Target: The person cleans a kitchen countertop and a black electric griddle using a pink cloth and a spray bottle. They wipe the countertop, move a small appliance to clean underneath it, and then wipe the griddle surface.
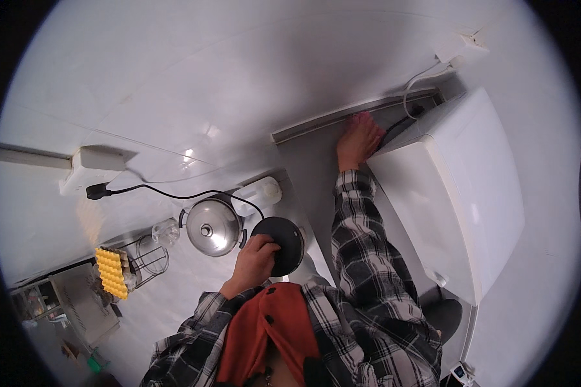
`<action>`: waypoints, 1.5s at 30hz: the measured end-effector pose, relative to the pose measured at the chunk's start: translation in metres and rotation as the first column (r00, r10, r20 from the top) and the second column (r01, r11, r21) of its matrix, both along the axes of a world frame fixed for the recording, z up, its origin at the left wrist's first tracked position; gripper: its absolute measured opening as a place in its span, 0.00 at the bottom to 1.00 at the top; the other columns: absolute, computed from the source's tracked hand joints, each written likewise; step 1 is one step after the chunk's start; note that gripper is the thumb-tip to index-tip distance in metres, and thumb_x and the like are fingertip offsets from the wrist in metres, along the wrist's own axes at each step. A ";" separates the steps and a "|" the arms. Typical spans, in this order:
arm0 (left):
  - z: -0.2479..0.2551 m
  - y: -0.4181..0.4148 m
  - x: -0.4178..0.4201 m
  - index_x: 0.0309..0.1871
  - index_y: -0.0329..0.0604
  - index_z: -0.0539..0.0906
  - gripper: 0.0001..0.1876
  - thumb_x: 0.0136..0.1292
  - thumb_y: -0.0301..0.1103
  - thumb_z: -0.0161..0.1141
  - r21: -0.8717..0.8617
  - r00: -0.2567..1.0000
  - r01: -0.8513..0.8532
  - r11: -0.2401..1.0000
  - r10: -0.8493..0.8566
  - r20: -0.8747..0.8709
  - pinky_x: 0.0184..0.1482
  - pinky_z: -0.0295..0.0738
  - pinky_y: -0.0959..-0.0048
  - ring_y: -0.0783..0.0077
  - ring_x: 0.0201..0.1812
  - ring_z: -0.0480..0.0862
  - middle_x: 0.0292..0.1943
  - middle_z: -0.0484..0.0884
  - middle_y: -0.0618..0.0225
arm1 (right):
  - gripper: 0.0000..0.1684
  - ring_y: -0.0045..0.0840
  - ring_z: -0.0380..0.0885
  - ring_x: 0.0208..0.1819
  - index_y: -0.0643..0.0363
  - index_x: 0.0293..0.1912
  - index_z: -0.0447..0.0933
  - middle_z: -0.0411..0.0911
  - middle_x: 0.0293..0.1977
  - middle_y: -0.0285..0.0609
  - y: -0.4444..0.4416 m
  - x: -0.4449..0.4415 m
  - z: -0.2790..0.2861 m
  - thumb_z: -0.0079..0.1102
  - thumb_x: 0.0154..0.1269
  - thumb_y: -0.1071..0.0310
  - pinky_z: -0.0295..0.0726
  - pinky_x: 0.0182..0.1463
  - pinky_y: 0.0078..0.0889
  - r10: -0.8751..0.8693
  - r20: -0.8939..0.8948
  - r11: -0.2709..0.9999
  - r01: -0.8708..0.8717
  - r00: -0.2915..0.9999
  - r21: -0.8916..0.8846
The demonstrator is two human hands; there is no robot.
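My left hand [255, 259] rests with curled fingers on the top of a black round corded appliance [290, 254], perhaps a kettle. Its black cord [174, 195] runs up left towards a plug [97, 191] at a white wall socket box [94, 167]. A crumpled pink cloth [362, 120] is under my right hand [359, 142], which presses it on the grey surface [310, 164] by the raised ledge [319, 128] along the wall. Just right of that hand stands a big white box-shaped appliance [460, 193]. My fingers partly hide the cloth and the black top.
A steel lidded pot [210, 232] and a whitish plastic container [266, 192] stand left of the black appliance. Further left are a wire rack [150, 263], a yellow egg tray [111, 273] and a grey metal unit [84, 300]. Cables [406, 99] hang behind the white appliance.
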State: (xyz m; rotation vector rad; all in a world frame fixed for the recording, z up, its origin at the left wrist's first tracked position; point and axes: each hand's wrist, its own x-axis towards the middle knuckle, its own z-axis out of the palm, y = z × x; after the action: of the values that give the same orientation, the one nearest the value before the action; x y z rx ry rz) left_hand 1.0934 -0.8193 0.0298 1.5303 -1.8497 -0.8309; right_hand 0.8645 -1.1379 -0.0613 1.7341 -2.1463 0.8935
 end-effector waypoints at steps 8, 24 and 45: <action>-0.004 0.001 0.002 0.44 0.41 0.84 0.12 0.56 0.19 0.64 0.004 1.000 -0.006 1.000 0.006 0.018 0.48 0.81 0.57 0.49 0.48 0.83 0.47 0.81 0.58 | 0.23 0.49 0.66 0.71 0.57 0.65 0.75 0.74 0.65 0.51 0.049 0.047 -0.017 0.50 0.77 0.58 0.48 0.82 0.56 0.345 -0.095 0.929 -0.326 0.934 0.177; -0.002 0.010 -0.001 0.44 0.41 0.85 0.12 0.57 0.18 0.63 0.022 0.999 0.031 0.999 -0.032 0.040 0.48 0.81 0.57 0.47 0.48 0.83 0.46 0.81 0.55 | 0.20 0.50 0.63 0.74 0.49 0.64 0.78 0.73 0.69 0.45 0.082 0.034 0.019 0.53 0.77 0.62 0.53 0.80 0.58 0.736 0.167 0.629 -0.754 0.656 0.189; 0.011 -0.037 -0.013 0.46 0.39 0.84 0.11 0.59 0.21 0.64 -0.090 0.996 0.086 0.992 -0.086 0.002 0.48 0.81 0.57 0.48 0.48 0.83 0.48 0.80 0.54 | 0.28 0.48 0.56 0.79 0.44 0.71 0.72 0.65 0.76 0.41 0.245 -0.055 0.028 0.55 0.75 0.54 0.48 0.81 0.64 0.593 0.066 0.669 -0.536 0.803 0.514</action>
State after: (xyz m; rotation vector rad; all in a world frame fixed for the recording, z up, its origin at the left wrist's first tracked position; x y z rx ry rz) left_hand 1.0802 -0.8566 0.0411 1.4024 -1.9361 -0.7766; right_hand 0.8091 -0.8930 -0.0333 2.7477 -1.8856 0.3046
